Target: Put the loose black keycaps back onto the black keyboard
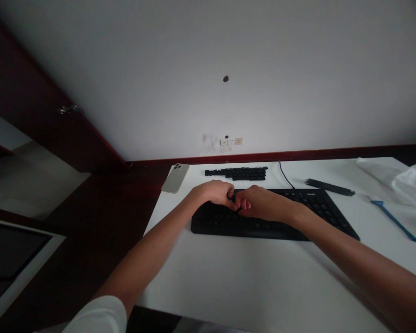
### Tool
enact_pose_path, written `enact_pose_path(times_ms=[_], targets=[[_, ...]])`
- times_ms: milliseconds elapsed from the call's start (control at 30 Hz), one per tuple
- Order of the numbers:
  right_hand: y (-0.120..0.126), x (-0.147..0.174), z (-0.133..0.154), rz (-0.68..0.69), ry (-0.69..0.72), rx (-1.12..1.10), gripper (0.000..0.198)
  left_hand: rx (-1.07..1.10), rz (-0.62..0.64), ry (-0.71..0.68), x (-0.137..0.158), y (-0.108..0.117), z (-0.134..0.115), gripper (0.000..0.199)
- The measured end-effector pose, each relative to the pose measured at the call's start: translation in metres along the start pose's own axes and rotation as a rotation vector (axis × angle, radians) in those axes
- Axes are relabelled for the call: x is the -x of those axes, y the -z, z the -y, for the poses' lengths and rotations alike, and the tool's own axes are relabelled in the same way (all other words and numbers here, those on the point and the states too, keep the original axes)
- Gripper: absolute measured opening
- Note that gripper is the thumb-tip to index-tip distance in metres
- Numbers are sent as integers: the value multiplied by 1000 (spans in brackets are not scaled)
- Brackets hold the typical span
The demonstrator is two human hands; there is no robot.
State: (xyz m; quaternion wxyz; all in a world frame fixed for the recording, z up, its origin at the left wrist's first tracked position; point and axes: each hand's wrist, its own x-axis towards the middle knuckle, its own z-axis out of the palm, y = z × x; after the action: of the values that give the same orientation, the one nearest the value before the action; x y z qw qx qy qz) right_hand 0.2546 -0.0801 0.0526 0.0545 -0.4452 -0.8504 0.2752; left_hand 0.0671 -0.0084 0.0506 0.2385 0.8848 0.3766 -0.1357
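A black keyboard point(256, 230) lies on the white table, and both hands are over its left half. My left hand point(217, 192) bends inward, thumb and fingers curled toward each other around a small dark spot; whether that is a keycap or the keyboard behind, I cannot tell. Close against it, my right hand point(261, 202) is closed, its fingers folded in and its fingertips hidden. Behind the keyboard, loose black keycaps point(247, 174) are laid out in rows. The keys under my hands are covered from sight.
A phone point(176, 178) lies face down at the table's back left corner. To the right are a dark strip-shaped object point(329, 187), a blue thin-handled tool point(395, 221) and crumpled white plastic point(411, 187). The keyboard's cable point(286, 175) runs off the back edge toward the wall.
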Motion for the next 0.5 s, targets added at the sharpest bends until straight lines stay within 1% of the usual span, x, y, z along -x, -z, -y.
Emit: enact_pose_path(times_ms=[333,500], targets=[[2,1,6,-10,-7,28,11,-10,3,-4,0,0,0,49],[1,1,3,-21,-4,1,9,-12,4,7,2,1,-2,51]])
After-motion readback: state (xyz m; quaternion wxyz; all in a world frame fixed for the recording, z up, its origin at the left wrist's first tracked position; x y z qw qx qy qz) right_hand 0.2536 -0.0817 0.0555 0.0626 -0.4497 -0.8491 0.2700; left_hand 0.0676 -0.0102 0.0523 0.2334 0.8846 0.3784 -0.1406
